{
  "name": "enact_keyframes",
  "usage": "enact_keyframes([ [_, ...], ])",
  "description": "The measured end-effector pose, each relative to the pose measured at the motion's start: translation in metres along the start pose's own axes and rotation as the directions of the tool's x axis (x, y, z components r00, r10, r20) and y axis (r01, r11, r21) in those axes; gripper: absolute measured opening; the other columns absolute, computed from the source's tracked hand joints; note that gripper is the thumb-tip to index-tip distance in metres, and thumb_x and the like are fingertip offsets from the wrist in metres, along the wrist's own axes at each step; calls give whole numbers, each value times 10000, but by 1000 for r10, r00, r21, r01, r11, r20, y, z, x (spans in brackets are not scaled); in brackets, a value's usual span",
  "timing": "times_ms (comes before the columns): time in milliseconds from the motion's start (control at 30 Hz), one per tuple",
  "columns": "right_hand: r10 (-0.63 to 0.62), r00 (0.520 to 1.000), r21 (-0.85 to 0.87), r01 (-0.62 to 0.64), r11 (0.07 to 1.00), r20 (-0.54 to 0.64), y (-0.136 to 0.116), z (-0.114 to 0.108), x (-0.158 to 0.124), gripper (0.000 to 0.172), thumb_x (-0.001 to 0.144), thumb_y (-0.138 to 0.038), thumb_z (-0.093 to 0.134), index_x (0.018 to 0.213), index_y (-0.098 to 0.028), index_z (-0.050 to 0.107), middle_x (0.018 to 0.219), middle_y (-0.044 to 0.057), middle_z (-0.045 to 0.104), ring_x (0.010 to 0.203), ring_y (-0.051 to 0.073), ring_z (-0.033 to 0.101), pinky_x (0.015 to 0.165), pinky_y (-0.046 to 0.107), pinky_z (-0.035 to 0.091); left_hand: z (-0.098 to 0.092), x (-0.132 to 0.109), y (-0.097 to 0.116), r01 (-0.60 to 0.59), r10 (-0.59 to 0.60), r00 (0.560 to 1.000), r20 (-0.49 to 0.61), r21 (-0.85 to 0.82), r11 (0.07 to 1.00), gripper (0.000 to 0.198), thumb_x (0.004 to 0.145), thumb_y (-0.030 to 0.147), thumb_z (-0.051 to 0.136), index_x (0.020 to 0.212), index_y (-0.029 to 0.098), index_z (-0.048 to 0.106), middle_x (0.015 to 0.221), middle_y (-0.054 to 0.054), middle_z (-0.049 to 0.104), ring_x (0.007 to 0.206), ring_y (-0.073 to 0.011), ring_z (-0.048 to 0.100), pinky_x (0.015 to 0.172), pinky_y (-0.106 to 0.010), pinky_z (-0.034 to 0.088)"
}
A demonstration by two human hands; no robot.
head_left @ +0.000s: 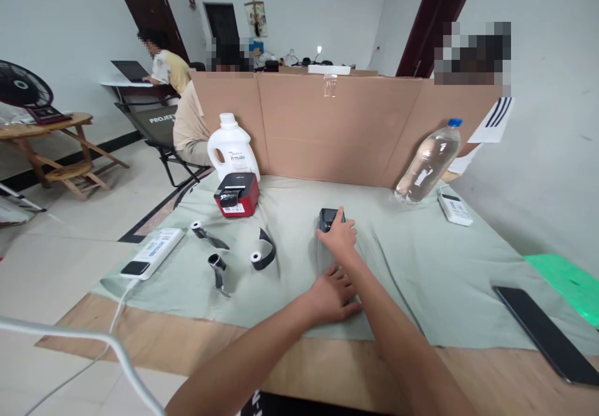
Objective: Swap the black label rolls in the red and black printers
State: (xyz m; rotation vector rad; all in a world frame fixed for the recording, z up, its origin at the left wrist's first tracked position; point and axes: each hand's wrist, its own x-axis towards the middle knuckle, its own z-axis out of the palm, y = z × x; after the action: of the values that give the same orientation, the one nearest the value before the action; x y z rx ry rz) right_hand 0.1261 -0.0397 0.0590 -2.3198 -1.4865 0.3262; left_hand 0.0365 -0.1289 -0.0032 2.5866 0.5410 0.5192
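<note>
The small black box [329,217] sat near the middle of the green cloth [299,207] on the tabletop [187,341]. It looked like its long side ran away from the person, with its far end pointing at the cardboard wall [346,129].

At the left edge lay a white power strip [152,252]. Next came three little paper rolls [262,254], then a red printer [237,194] and a white jug [233,148] behind it. The left hand [334,294] lay flat and open on the cloth, holding nothing. Just past it, the right hand [339,236] was closed over the box's near end.

To the right there was lots of bare cloth. A clear bottle [428,163] leaned at the wall, with a white remote [453,207] beside it. A black phone [545,332] lay near the front right edge.
</note>
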Motion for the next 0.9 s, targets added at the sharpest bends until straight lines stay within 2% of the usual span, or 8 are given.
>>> enact_keyframes([
  [167,13,995,1,-13,1000,95,3,-14,4,1221,727,-622,742,1641,-161,77,1331,313,445,1110,464,598,898,583,466,-2,1,2,-5,4,999,-46,-16,1000,407,968,487,483,1292,303,647,1333,-60,671,1342,-293,515,1208,-502,270],
  [300,-108,986,94,96,991,131,34,-31,12,1093,839,-713,554,1636,-120,98,1364,306,509,1190,444,585,969,532,448,-24,-2,0,58,-59,985,-161,-12,998,294,956,380,490,916,237,743,930,-91,743,959,-253,671,988,-420,465],
  [400,-227,970,151,213,965,84,68,-28,17,728,974,-494,383,1593,-122,293,1380,218,585,1270,369,549,1044,466,411,-50,-1,-21,291,-312,833,-457,-118,949,367,982,343,428,775,229,709,735,-64,668,736,-195,617,793,-331,488],
  [467,-295,951,156,279,948,89,85,-18,19,602,976,-371,343,1536,-167,420,1400,153,600,1301,336,521,1069,452,388,-66,6,-44,421,-479,666,-572,-242,874,322,984,303,421,929,229,729,831,-52,684,770,-186,612,788,-308,485],
  [500,-320,943,156,303,940,94,91,-12,19,583,971,-341,328,1520,-184,449,1410,133,598,1315,326,505,1077,458,376,-72,10,-57,471,-534,622,-572,-271,839,310,971,262,430,1047,220,728,904,-57,694,814,-189,620,820,-311,487],
  [533,-337,937,159,320,934,94,96,-6,18,580,970,-328,312,1516,-195,456,1419,122,592,1330,316,488,1086,466,363,-75,16,-71,514,-567,618,-545,-265,815,339,949,215,443,1156,198,711,959,-69,693,855,-195,624,862,-320,485],
  [667,-367,929,196,353,915,39,103,14,17,590,982,-348,275,1526,-194,442,1445,122,566,1369,284,439,1115,484,303,-71,36,-108,571,-569,731,-377,-118,812,498,903,151,480,1383,154,610,977,-86,663,923,-218,620,896,-326,480],
  [900,-396,918,227,391,892,-24,107,23,17,580,988,-350,267,1491,-170,492,1402,153,591,1361,283,440,1099,487,293,-57,40,-109,621,-561,756,-337,100,777,516,953,155,423,1441,254,555,1005,-69,650,1014,-224,602,903,-316,469],
])
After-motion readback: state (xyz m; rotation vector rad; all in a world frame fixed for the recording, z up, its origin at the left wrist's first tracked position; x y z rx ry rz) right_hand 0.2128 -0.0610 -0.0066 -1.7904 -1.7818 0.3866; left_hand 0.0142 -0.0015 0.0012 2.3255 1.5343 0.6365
